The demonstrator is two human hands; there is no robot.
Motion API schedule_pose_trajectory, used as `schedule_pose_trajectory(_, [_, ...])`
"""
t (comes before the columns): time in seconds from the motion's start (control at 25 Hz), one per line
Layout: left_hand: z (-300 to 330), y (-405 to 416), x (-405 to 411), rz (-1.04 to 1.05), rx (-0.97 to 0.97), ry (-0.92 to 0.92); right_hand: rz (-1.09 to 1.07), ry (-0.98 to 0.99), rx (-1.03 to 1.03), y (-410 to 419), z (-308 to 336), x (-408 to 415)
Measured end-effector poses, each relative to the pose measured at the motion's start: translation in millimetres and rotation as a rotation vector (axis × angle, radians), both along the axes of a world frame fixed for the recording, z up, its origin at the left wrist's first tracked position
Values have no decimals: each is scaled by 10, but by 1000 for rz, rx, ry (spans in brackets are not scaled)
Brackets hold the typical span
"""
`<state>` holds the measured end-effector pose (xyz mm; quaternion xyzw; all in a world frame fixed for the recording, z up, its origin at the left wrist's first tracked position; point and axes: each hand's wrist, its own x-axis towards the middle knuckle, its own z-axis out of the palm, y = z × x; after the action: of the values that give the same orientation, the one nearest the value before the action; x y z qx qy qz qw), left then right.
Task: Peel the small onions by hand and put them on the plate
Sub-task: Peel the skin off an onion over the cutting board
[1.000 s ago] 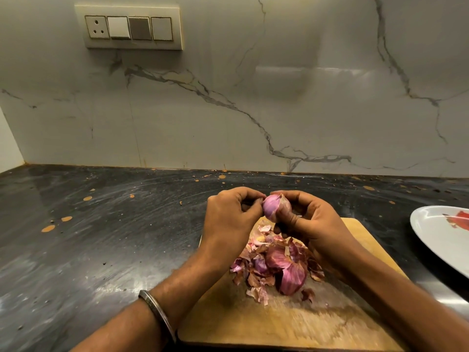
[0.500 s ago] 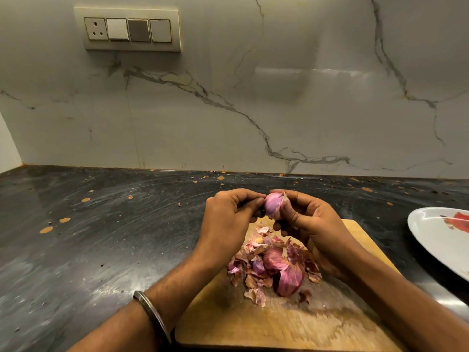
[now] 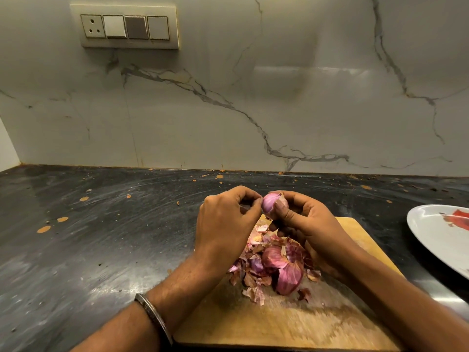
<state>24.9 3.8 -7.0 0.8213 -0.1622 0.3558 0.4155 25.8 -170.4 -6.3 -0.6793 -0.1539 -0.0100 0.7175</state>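
Note:
A small pink onion [image 3: 269, 204] is held above the wooden cutting board [image 3: 291, 323]. My right hand [image 3: 308, 224] grips it, the thumb lying across its near side. My left hand [image 3: 225, 224] is curled beside it, with thumb and forefinger pinching at the onion's left edge. A heap of pink and brown onion skins [image 3: 274, 265] lies on the board below both hands. The white plate [image 3: 436, 240] sits at the right edge of the view, with a red mark on it; no onion shows on the visible part.
The board rests on a dark, scratched counter [image 3: 101, 237] speckled with orange spots. A marble wall with a switch panel [image 3: 128, 26] stands behind. My left wrist wears a metal bangle [image 3: 152, 316].
The onion has turned slightly in my right hand, and the thumb has shifted across it. My left fingers stay pinched at its left side. The skin heap has not moved.

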Motion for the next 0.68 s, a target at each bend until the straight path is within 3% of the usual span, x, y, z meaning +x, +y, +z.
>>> schedule_pose_trajectory(0.48, [44,0,-24,17,117,-12,-75,-107,-125,10,-14,-28])
schedule_pose_trajectory(0.68, [26,8,24,-48,-30,54,-37,-105,-51,4,5,-36])
